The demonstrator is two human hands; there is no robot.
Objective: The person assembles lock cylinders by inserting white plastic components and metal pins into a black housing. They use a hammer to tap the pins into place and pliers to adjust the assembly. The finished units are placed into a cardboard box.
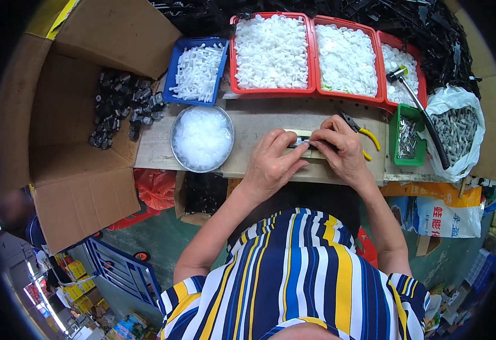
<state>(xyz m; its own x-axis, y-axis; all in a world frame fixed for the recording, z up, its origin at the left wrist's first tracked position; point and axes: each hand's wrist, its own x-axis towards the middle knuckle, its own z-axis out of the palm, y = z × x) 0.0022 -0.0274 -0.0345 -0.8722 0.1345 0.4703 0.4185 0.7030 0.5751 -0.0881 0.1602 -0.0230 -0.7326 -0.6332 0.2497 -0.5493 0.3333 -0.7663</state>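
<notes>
A small black-and-white plastic part [303, 144] is pinched between left hand [272, 161] and right hand [338, 148] at bench centre. Risk noted — slippage toward the round metal bowl of clear pieces [202, 137] at 9 o'clock, caused by fingertip-only hold.

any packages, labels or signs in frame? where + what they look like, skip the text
Cardboard box: left of the bench, open, brown, flaps out, small dark parts inside.
Printed bag: below the bench's right end, white and blue with an orange top band.
Yellow cartons: lower left, on the floor, stacked, small.
White plastic bag: right end of the bench, open, grey parts inside.
</notes>
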